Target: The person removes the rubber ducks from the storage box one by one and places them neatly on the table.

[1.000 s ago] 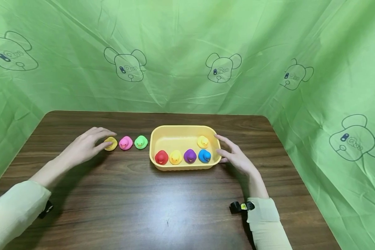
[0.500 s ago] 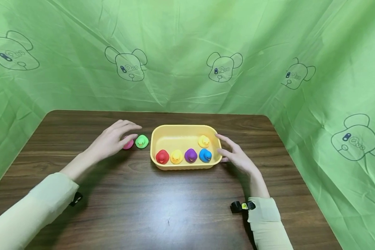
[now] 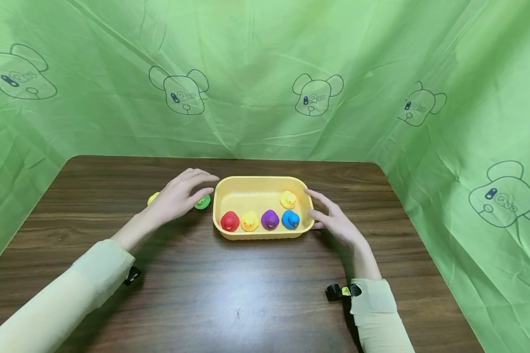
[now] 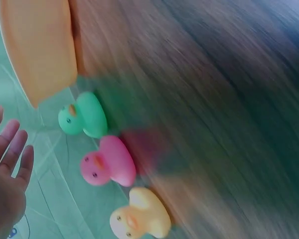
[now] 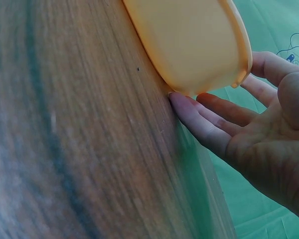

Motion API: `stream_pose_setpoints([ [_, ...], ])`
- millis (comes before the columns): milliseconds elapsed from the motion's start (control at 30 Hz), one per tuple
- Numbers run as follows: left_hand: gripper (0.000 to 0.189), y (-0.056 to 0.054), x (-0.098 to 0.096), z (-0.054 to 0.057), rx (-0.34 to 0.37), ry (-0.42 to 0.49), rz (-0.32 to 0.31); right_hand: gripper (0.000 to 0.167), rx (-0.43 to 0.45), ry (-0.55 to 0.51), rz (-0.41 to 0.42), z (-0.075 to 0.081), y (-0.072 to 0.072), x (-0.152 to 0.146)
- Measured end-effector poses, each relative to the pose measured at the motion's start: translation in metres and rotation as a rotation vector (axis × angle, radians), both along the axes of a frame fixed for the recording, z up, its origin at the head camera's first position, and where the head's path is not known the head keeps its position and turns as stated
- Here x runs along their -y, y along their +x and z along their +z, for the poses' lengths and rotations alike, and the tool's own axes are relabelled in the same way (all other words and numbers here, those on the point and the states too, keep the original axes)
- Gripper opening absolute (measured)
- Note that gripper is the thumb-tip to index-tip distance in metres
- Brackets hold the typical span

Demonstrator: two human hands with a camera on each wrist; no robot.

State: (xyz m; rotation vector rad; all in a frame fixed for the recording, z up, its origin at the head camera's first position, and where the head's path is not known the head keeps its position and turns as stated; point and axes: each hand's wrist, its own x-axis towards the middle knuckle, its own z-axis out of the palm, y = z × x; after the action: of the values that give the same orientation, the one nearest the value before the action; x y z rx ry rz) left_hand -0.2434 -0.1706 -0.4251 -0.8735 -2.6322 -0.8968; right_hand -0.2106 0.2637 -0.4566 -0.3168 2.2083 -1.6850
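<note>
My left hand [image 3: 176,198] passes over a row of rubber ducks left of a yellow plastic tub [image 3: 247,193], holding nothing. Beneath its thumb part of a green rubber duck [image 3: 201,202] shows. The left wrist view has all of the row: the green duck, a pink rubber duck [image 4: 118,162] and a yellow rubber duck [image 4: 152,214], with the hand apart from them. In the head view the pink one is hidden. My right hand [image 3: 337,225] has its loosely spread fingertips against the tub's right end; in the right wrist view they lie along the outer wall [image 5: 204,55].
Inside the tub, red [image 3: 229,221], yellow [image 3: 250,221], purple [image 3: 270,220] and blue [image 3: 290,219] ducks line the near side, and another yellow duck [image 3: 288,199] sits at the back right. A green curtain [image 3: 251,98] hangs behind the brown wooden table [image 3: 265,294].
My left hand has moved right along the row, from the yellow duck past the pink one to the green one, and the ducks have stayed in place. My right hand remains at the tub.
</note>
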Motion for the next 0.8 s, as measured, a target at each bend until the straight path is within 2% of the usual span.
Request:
stream_pose_setpoints([
  [367,0.031,-0.007,-0.041,-0.001,0.012,0.112,-0.056,0.062,0.005,-0.003,0.001,0.000,0.000,0.000],
  [633,0.031,-0.010,-0.078,0.000,0.079,0.191,-0.105,0.062,0.004,-0.007,0.000,0.000,0.000,0.001],
  [800,0.031,-0.012,-0.099,-0.002,0.099,0.208,-0.125,0.062,0.004,-0.005,-0.002,0.000,0.000,0.001],
])
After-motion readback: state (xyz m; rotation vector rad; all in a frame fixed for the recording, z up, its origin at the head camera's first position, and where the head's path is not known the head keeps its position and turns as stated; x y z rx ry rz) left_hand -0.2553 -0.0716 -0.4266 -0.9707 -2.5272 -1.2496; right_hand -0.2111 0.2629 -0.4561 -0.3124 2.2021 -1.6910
